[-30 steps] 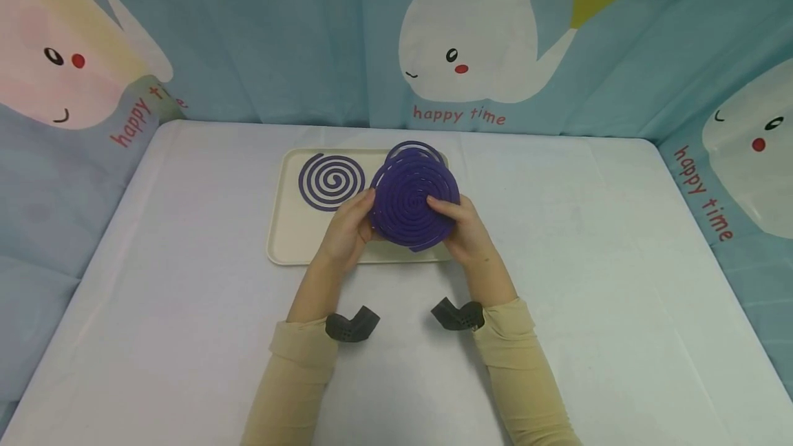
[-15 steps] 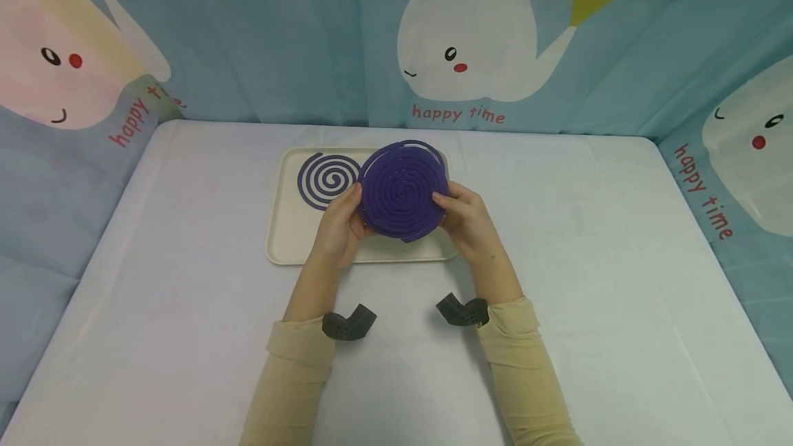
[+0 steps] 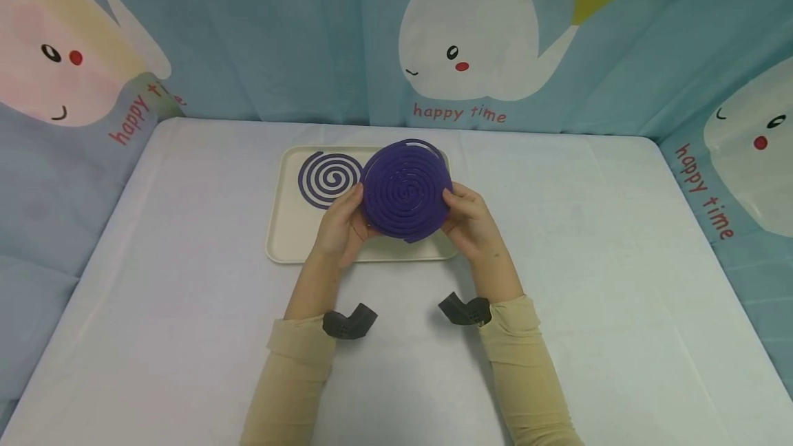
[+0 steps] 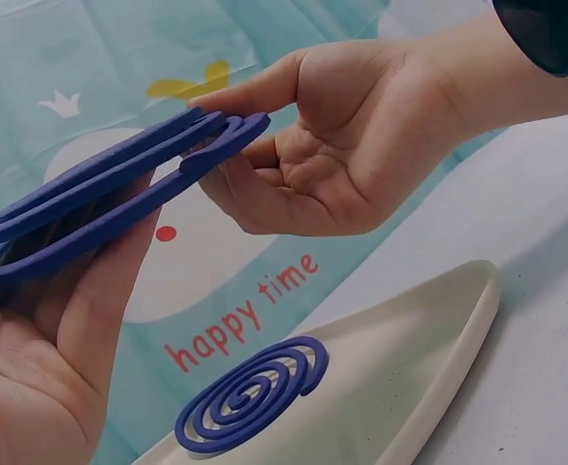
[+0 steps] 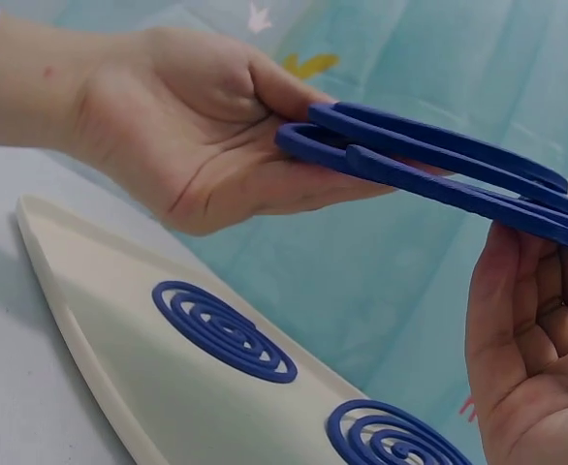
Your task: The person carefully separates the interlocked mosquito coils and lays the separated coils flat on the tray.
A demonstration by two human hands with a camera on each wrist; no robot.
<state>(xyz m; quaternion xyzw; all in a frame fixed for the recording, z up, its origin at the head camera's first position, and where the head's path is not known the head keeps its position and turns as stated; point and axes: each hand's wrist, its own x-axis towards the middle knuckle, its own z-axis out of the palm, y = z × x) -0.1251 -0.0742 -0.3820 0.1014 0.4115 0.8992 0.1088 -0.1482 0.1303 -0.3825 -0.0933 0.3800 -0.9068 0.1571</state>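
Head view: a stack of purple-blue spiral coils (image 3: 406,191) is held over a cream tray (image 3: 296,236), clear of it.
Left hand: the left hand (image 3: 343,224) pinches the stack's left edge, thumb on top, fingers beneath.
Right hand: the right hand (image 3: 469,222) clamps the opposite edge likewise between thumb and fingers.
Stack layers: seen edge-on in the wrist views, slightly tilted, with gaps between some layers.
Tray: a left coil (image 3: 332,179) and a second coil (image 5: 398,449) lie flat inside.
Surroundings: white tabletop (image 3: 173,294); blue whale-print backdrop (image 3: 297,33).
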